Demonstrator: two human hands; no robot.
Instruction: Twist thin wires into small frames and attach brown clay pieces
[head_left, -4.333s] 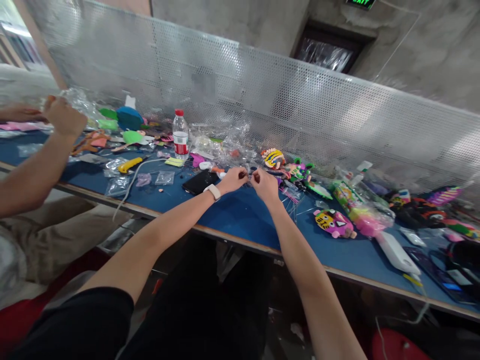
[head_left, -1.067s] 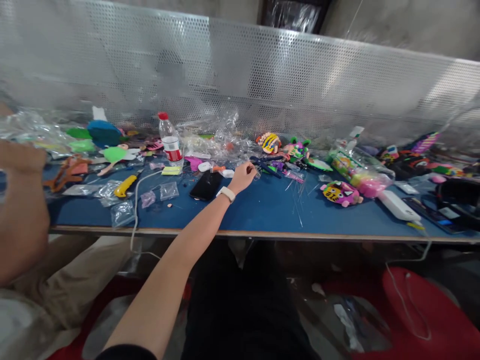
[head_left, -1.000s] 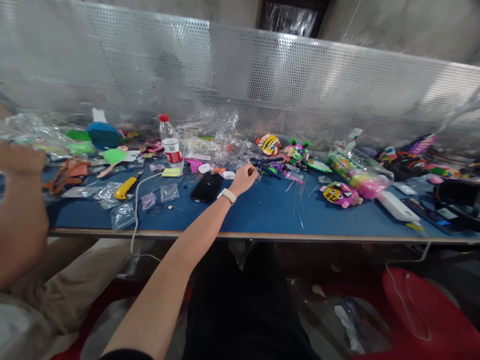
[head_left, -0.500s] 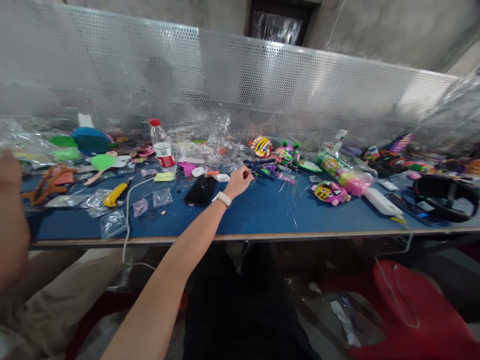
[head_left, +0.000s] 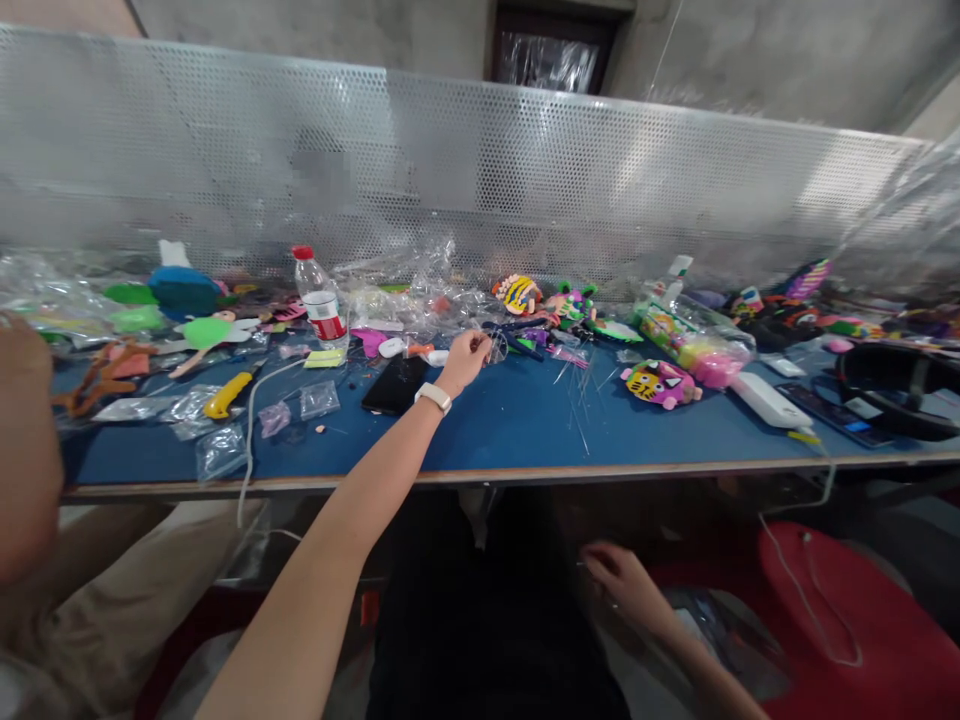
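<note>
My left hand, with a pale band at its wrist, is over the table with its fingers pinched on a thin, shiny loop of wire. Just beyond it lie dark-handled pliers or scissors, partly covered. Thin straight wires are scattered to the right. A black phone lies left of the hand. Below the table edge, beside my right leg, is my right hand, its fingers drawn together; what they hold, if anything, is too small to make out.
A bottle with a red cap, a yellow cutter and small plastic bags stand or lie at left. A pink tiger-faced clay piece and a white power bank are at right. Another person's arm is at far left.
My right hand has come into view below the table edge. My left hand has shifted slightly left, still pinching the wire loop. The view has moved a little.
</note>
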